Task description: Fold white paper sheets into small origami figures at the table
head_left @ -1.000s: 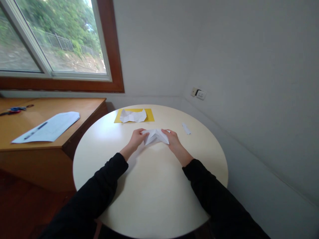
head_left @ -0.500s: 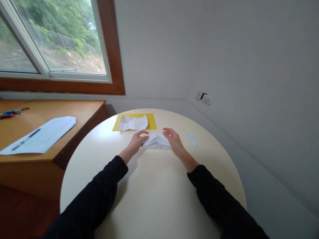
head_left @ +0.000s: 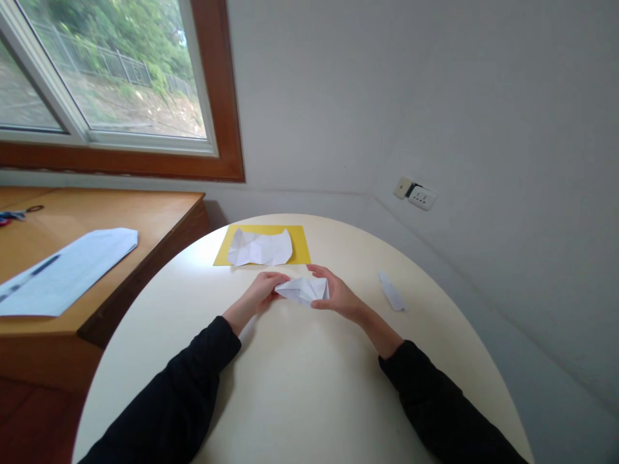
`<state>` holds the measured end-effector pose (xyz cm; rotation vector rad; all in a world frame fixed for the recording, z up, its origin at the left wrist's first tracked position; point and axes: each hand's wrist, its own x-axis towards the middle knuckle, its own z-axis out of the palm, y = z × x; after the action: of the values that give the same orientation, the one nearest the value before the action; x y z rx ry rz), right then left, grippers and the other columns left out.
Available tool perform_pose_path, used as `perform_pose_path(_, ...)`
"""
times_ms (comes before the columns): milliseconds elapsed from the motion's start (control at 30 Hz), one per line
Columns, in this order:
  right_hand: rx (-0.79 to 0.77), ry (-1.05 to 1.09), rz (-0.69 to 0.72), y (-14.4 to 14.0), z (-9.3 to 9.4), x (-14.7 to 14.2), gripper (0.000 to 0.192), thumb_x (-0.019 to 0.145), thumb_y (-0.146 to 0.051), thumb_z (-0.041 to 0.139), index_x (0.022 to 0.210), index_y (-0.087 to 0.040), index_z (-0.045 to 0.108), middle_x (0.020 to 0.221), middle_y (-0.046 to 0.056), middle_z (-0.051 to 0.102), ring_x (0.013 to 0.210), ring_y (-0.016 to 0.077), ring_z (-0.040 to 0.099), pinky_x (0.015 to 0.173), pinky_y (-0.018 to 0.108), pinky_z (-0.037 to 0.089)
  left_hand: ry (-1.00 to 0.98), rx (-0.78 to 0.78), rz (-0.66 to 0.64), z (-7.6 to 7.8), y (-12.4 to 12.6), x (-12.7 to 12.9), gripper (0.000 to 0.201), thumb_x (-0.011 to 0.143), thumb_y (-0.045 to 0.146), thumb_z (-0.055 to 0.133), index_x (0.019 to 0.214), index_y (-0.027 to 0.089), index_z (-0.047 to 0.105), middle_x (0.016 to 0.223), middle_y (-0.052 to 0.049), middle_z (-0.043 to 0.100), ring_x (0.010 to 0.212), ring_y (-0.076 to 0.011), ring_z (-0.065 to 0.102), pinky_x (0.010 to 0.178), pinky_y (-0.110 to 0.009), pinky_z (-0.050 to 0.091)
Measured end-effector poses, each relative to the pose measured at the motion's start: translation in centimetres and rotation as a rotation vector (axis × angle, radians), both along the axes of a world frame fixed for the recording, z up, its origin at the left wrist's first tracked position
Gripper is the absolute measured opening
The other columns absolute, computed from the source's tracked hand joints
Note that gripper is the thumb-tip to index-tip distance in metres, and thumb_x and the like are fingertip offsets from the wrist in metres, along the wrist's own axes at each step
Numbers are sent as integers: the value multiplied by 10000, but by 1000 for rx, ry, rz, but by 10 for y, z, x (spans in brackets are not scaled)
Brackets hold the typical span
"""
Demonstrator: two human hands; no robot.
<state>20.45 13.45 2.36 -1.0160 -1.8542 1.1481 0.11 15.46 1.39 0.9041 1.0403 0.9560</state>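
The left hand and the right hand both have the folded paper between them, just above the round desk, near its middle. The left fingers are curled in and pinch the paper's left tip; the right hand is half closed, thumb below and fingers over the top, cupping the right side. Both hands have hold of it, then — neither is flat or empty

The paper is white, small and already much creased: several folds show as ridges and facets, and the piece has bulk rather than lying as a sheet. By that look the folding is well under way, past the first flat creases and into shaping. What the finished form would be cannot be told from here, nor how many folds are left; the underside is hidden by the hands

Beyond the hands lies a yellow sheet flat on the desk, with a second white sheet on it, creased but opened out and untouched. To the right, well apart, is a small paper scrap. On the wooden side table to the left rest some white pages
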Motion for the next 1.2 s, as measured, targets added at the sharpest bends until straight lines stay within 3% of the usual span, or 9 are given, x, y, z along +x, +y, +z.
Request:
perform_pose_path(133,45,-72,59,6,-2,4,975,496,-437,780,1329,-255,309,1386,113,327,1272,289,313,1000,437,315,-12,-20,4,2,2,-1,124,580,212,644,624,96,638,601,-39,602,573,-122,541,566,-243,436)
perform_pose_path(267,202,-196,82,8,1,7,977,507,-429,778,1340,-245,300,1379,115,330,1280,277,295,1041,449,255,-44,-5,-33,6,2,-3,115,593,214,633,610,100,632,602,-34,592,559,-108,525,560,-232,433)
perform_pose_path(333,299,-244,41,8,2,7,836,567,-413,751,1296,-246,380,1346,108,378,1275,265,304,1048,456,244,-39,-1,-34,6,3,-3,105,590,208,635,596,104,627,580,-22,573,539,-95,504,536,-218,422)
perform_pose_path(467,487,-237,-137,8,-2,0,365,702,-348,661,1049,-254,602,1221,88,507,1178,234,424,991,439,337,-29,7,-54,3,5,-3,104,588,211,631,594,107,631,578,-24,570,538,-90,495,523,-204,415)
perform_pose_path(600,605,-135,-206,9,-6,-7,127,730,-281,637,850,-242,654,998,68,635,981,202,559,868,389,446,-28,11,-62,1,6,-2,116,579,215,638,605,102,639,594,-36,590,565,-104,518,540,-210,429)
perform_pose_path(733,584,-77,-288,10,-11,-13,78,763,-239,579,802,-231,646,828,43,675,811,177,613,773,345,487,-10,-12,-41,1,6,1,119,581,209,638,618,96,642,588,-39,597,574,-112,539,551,-215,434)
perform_pose_path(933,422,-36,-436,6,-13,-17,127,761,-290,567,732,-192,643,743,36,681,706,170,626,680,290,495,-1,-34,0,1,4,9,82,588,174,606,601,98,633,536,-24,576,513,-97,523,504,-201,404)
perform_pose_path(1200,321,-39,-403,6,-8,-16,147,742,-326,583,746,-197,653,758,31,690,706,178,634,677,284,496,39,8,-99,3,1,8,178,534,197,693,672,93,655,584,-30,609,521,-91,522,520,-200,389)
